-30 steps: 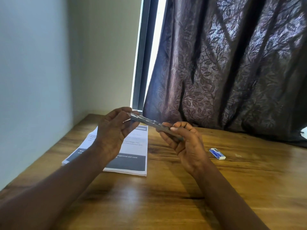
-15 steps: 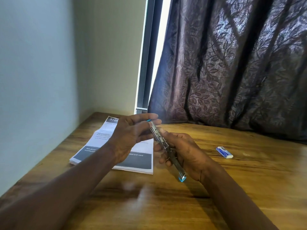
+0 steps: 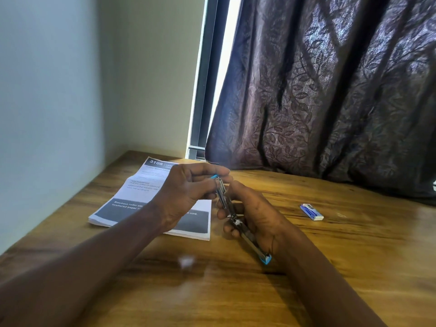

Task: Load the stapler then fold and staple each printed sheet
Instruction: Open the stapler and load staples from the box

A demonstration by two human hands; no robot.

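Observation:
A slim metal stapler (image 3: 238, 220) with blue tips is swung open into one long line above the table. My right hand (image 3: 257, 215) cradles its lower half from the right. My left hand (image 3: 186, 194) pinches its upper blue end with fingertips. A stack of printed sheets (image 3: 141, 199) with dark bands lies flat on the wooden table (image 3: 354, 256) to the left, partly hidden by my left hand. A small blue and white staple box (image 3: 311, 211) lies to the right of my hands.
A white wall runs along the table's left edge. A dark patterned curtain (image 3: 330, 102) hangs along the table's back edge, with a window gap at its left. A tiny pale speck (image 3: 341, 215) lies beside the staple box.
The stapler has turned from lying across between my hands to pointing toward me, its blue end low near my right wrist. Both hands shifted with it. The view has tilted slightly.

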